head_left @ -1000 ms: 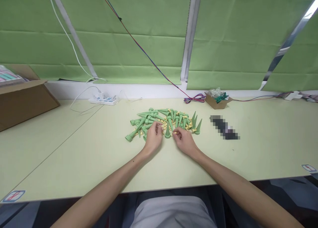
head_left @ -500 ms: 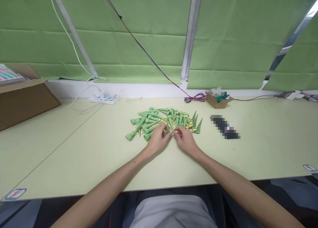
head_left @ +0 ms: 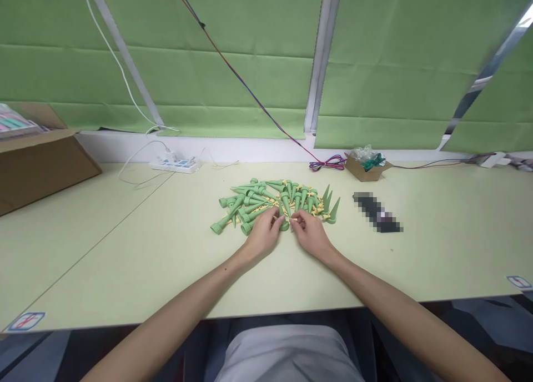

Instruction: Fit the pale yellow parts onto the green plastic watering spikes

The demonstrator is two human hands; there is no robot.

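A heap of green plastic spikes with wide capped ends (head_left: 250, 200), looking like plant watering spikes, lies on the table with small yellow pieces (head_left: 318, 209) mixed in. At the heap's near edge, my left hand (head_left: 264, 229) is closed on one green spike (head_left: 283, 216), its point upward and its round end low between thumb and fingers. Just to the right, my right hand (head_left: 310, 232) pinches a small yellow piece (head_left: 293, 220), partly covered by the fingertips. A narrow gap separates the two hands.
On the pale table (head_left: 166, 260) stand a large cardboard box (head_left: 41, 171) at left and a small box (head_left: 364, 171) with plastic bags at the back. A power strip (head_left: 177, 164), coiled wires (head_left: 328, 162) and a blurred dark object (head_left: 377, 212) also lie there.
The hands have parted slightly at the fingertips. The round end of the spike in my left hand now shows between them. The heap looks unchanged.
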